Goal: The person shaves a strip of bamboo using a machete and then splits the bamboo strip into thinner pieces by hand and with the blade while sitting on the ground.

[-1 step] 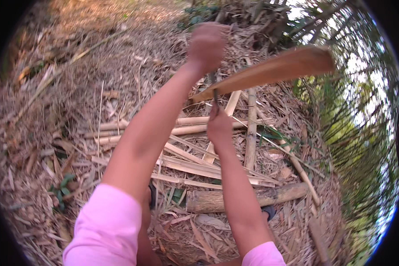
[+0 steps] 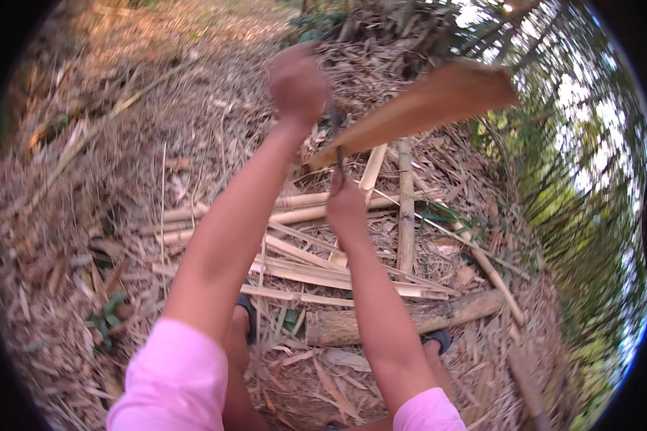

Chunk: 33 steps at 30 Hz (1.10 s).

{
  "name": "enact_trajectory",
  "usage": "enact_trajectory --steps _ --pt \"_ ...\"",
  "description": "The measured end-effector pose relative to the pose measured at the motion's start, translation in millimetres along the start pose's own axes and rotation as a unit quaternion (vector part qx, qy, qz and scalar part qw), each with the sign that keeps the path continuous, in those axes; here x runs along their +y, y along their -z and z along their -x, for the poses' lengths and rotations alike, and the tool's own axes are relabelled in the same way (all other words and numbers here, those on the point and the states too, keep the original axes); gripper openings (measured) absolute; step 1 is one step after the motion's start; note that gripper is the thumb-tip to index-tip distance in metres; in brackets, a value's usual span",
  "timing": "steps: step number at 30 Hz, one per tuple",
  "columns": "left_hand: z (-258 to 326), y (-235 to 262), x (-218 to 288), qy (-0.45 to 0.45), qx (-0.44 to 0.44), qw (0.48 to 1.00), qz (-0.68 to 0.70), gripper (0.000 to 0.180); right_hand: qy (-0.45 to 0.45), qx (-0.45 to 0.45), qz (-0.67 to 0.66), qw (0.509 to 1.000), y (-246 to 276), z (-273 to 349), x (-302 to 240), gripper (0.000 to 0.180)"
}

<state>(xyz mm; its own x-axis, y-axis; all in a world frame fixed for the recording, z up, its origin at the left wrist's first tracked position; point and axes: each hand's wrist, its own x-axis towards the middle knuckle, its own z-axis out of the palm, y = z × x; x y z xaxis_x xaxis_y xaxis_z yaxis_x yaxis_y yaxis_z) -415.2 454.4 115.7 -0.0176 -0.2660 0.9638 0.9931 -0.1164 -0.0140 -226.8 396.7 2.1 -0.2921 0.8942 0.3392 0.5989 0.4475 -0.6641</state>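
Observation:
My right hand [image 2: 348, 208] is closed around the handle of a dark, narrow-bladed knife [image 2: 339, 154]. The blade crosses a long brown piece that looks like split bamboo [image 2: 438, 97], near its narrow end; the broad end reaches up to the right, and motion smears it. My left hand [image 2: 297, 82] is a blurred fist farther off, beside the upper end of the dark blade. Whether it grips that blade end or something else I cannot make out. Below the hands, pale split bamboo strips [image 2: 309, 274] lie crossed on the ground.
A thick bamboo log [image 2: 338, 327] lies near my feet. Round poles [image 2: 405, 215] lie beyond it, and a thin stick [image 2: 489, 269] runs along the right. Dry leaves cover the ground; green bamboo growth [image 2: 553, 179] stands at the right.
My left hand has moved left and a little down. The knife, the brown piece and my right hand have shifted slightly left too.

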Motion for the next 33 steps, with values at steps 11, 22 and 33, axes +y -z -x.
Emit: enact_trajectory --steps 11,22,33 --pt "109 162 110 0.682 -0.291 0.633 0.224 0.077 -0.159 -0.051 -0.295 0.941 -34 -19 -60 0.064" --pt "66 134 95 0.605 -0.346 0.704 0.134 0.049 -0.036 0.047 -0.308 0.949 -12 -30 33 0.046" --pt "38 158 47 0.580 -0.429 0.687 0.081 0.033 -0.244 0.036 0.252 0.936 36 5 377 0.076"
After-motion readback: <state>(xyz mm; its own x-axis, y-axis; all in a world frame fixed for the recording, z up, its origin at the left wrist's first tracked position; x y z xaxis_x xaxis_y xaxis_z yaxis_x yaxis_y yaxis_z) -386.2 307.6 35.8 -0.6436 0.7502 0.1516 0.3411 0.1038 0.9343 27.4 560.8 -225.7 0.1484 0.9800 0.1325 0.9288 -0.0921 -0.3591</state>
